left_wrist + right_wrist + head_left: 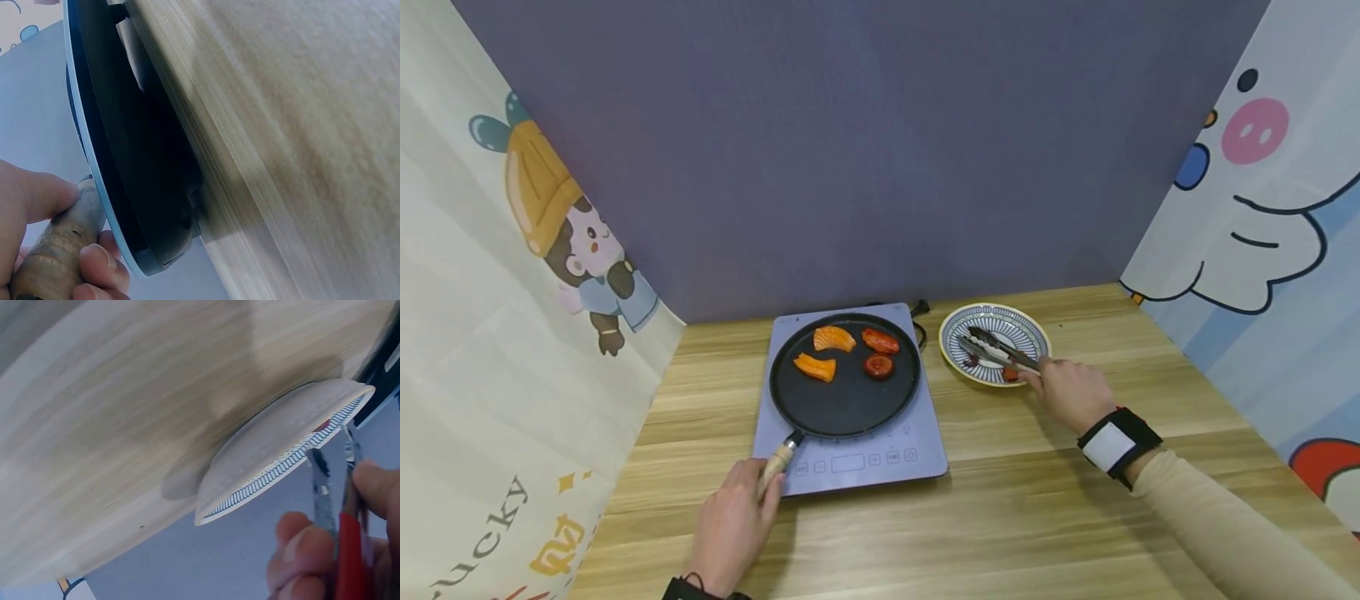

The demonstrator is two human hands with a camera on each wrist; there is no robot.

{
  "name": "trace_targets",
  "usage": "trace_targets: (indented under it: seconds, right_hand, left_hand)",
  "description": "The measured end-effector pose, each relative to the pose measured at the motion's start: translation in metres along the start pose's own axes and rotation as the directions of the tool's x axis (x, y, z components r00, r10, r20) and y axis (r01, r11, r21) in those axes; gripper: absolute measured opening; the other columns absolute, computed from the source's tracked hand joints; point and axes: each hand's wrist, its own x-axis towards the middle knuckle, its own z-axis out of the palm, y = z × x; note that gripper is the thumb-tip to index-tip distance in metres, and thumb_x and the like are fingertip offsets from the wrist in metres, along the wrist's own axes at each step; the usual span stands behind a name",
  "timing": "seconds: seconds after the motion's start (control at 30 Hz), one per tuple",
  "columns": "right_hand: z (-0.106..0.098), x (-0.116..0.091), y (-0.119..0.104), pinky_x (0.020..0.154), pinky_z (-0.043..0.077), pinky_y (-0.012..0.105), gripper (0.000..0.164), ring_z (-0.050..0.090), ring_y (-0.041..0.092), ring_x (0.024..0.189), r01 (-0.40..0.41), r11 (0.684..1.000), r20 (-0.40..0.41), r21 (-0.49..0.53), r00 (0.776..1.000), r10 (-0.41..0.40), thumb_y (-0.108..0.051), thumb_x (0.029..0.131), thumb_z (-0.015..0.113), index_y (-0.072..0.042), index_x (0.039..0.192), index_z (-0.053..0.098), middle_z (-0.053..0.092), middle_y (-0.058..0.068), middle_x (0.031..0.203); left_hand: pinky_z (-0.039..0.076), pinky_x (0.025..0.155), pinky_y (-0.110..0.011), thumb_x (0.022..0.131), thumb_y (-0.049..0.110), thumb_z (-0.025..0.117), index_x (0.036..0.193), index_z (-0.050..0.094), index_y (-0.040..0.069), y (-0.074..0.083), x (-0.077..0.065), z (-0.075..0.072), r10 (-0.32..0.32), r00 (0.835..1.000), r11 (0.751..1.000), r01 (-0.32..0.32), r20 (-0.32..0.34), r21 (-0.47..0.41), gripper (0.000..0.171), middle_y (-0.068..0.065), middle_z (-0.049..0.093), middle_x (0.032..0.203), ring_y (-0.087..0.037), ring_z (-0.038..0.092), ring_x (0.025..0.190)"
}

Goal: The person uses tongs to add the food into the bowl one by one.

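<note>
My left hand (733,521) grips the wooden handle (777,463) of a black frying pan (842,408), which sits on a pale induction cooker (936,462). Two orange pieces of food lie in the pan's left part, like this upper one (833,338). To their right are two glossy reddish-brown pieces, one long (880,340) and one rounder (878,366). Over a patterned plate (951,329), my right hand (1071,392) holds metal tongs (1000,348) with their tips apart. A small reddish piece (1011,374) shows on the plate beneath them. Red covers the tongs' grip (351,550) in the right wrist view.
Everything stands on a wood-grain table (1000,517). Behind it rises a grey-purple panel (880,167). Printed curtains hang at the left (460,333) and right (1315,317). A black cable (919,321) lies between cooker and plate.
</note>
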Motion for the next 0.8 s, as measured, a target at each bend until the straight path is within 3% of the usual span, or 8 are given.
trace_targets:
  seconds: [0.3, 0.57, 0.8]
  right_hand:
    - [-0.008, -0.013, -0.008, 0.037, 0.032, 0.039, 0.043, 0.044, 0.021, 0.042, -0.040, 0.999, 0.076, 0.018, 0.996, 0.039, -0.039, 0.095, 0.056, -0.009, 0.064, 0.051, 0.044, 0.003, 0.051]
    - [-0.008, -0.007, -0.006, 0.037, 0.036, 0.043, 0.034, 0.048, 0.022, 0.044, 0.017, 1.000, 0.063, -0.016, 0.998, -0.016, -0.031, 0.093, 0.061, -0.005, 0.072, 0.057, 0.047, 0.004, 0.054]
    - [-0.004, -0.003, -0.001, 0.037, 0.036, 0.043, 0.037, 0.048, 0.022, 0.043, 0.023, 1.000, 0.025, -0.016, 0.999, -0.022, -0.034, 0.094, 0.059, -0.006, 0.070, 0.054, 0.046, 0.003, 0.053]
  left_hand:
    - [0.034, 0.044, -0.031, 0.085, 0.023, 0.070, 0.099, 0.065, -0.002, -0.001, 0.001, 0.002, 0.013, 1.000, 1.000, -0.013, -0.010, -0.008, 0.029, -0.006, 0.055, 0.077, -0.012, 0.042, 0.051]
    - [0.034, 0.045, -0.030, 0.086, 0.024, 0.070, 0.100, 0.064, -0.002, 0.001, 0.000, 0.000, -0.010, 1.000, 1.000, 0.010, 0.024, -0.006, 0.030, -0.006, 0.054, 0.077, -0.012, 0.042, 0.052]
    - [0.033, 0.044, -0.029, 0.086, 0.024, 0.069, 0.099, 0.064, -0.001, 0.000, 0.000, 0.000, -0.006, 1.000, 1.000, 0.006, 0.015, -0.006, 0.029, -0.005, 0.053, 0.076, -0.011, 0.042, 0.051]
